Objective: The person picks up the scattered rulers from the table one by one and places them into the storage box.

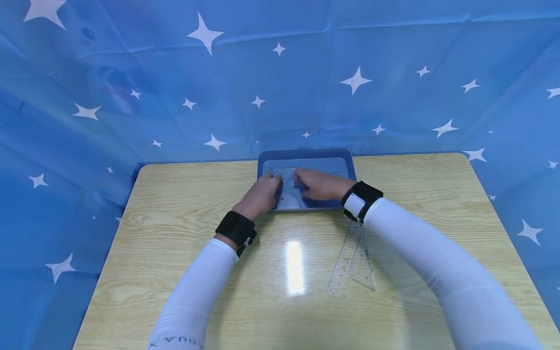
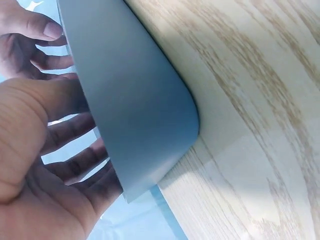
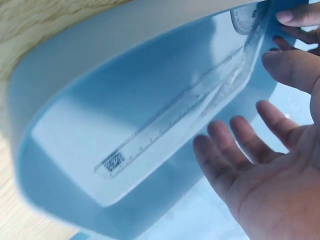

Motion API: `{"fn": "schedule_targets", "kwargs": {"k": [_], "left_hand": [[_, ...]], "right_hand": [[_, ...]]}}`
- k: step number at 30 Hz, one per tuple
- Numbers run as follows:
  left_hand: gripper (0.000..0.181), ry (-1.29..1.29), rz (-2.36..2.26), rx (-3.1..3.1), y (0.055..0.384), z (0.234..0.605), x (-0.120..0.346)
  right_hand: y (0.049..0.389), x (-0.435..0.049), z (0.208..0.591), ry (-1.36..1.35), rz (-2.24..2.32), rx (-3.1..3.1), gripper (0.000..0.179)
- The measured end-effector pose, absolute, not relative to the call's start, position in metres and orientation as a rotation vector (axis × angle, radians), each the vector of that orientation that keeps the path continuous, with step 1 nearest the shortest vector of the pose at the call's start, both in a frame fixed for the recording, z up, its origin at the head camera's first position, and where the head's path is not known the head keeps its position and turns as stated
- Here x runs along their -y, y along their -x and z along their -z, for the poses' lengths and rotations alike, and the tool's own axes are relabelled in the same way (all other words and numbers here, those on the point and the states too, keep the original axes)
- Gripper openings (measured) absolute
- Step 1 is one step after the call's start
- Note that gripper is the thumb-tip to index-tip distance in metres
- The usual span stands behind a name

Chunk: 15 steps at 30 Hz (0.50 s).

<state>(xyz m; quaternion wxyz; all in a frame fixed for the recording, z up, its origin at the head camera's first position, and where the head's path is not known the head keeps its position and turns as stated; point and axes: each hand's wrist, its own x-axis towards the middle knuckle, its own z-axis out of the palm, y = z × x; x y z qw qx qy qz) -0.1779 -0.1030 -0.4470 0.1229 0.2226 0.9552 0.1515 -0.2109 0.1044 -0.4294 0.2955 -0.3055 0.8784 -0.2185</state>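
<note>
Both hands reach into a shallow blue tray point(image 1: 306, 154) at the table's far edge. My left hand point(image 1: 261, 194) is at the tray's left end, its fingers loosely bent. The left wrist view hides those fingertips behind the tray wall point(image 2: 135, 110). Near that hand lies a clear protractor point(image 1: 288, 200). Over the tray, my right hand point(image 1: 323, 184) has its fingers relaxed and apart, with nothing between them in the right wrist view. Below it a clear ruler point(image 3: 150, 142) lies along the tray floor. Other clear plastic pieces beside the ruler are blurred.
On the wooden table point(image 1: 175, 243), nearer than the tray, a clear ruler with triangular cutouts point(image 1: 339, 272) and a clear set square point(image 1: 365, 272) overlap at their far ends, partly under the right wrist. A blue star-patterned cloth point(image 1: 306, 112) hangs behind the table.
</note>
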Motion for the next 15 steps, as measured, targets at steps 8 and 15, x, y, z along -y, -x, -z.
{"fn": "schedule_targets", "kwargs": {"k": [8,15], "left_hand": [[0.036,-0.621,-0.479,-2.786,0.176,0.443,0.105],[0.036,-0.651,-0.479,-2.821,0.173,0.442,0.105]], "right_hand": [[0.207,-0.110,0.421,0.770,0.567,-2.386,0.037],[0.203,-0.124,0.421,0.815,0.591,-2.458,0.047]]}}
